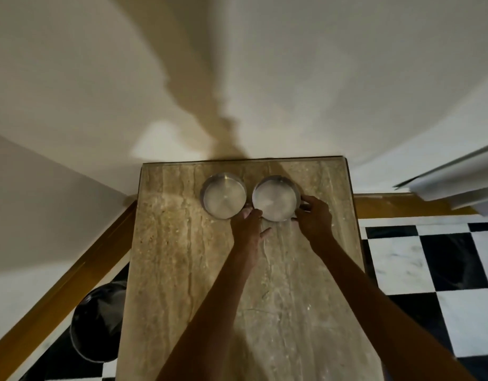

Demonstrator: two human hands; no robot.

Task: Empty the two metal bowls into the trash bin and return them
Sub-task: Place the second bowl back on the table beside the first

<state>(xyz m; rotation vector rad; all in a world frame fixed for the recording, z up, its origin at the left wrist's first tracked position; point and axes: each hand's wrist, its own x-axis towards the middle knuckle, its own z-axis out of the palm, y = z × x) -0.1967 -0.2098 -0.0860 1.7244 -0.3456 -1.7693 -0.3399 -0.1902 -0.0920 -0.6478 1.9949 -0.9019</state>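
The stone table [182, 270] carries the left metal bowl [224, 196] and the right metal bowl [275, 198], nearly touching, at its far end; the trash bin [100, 320] stands on the floor at its left. Probably light, rigid and slick, the right metal bowl wants a hold on opposite walls. The right hand [314, 218] curls round its right rim, while the left hand [248, 224] touches its near-left wall, grip unclear.

Arms: we stretch both forward, bare, nearly straight, converging.
Left hand [248, 225]: palm down, fingers forward, thumb splayed rightward; our fingertips touch the right bowl [274, 198] at its near-left rim.
Right hand [314, 218]: our thumb and fingers curl round that bowl's right edge.
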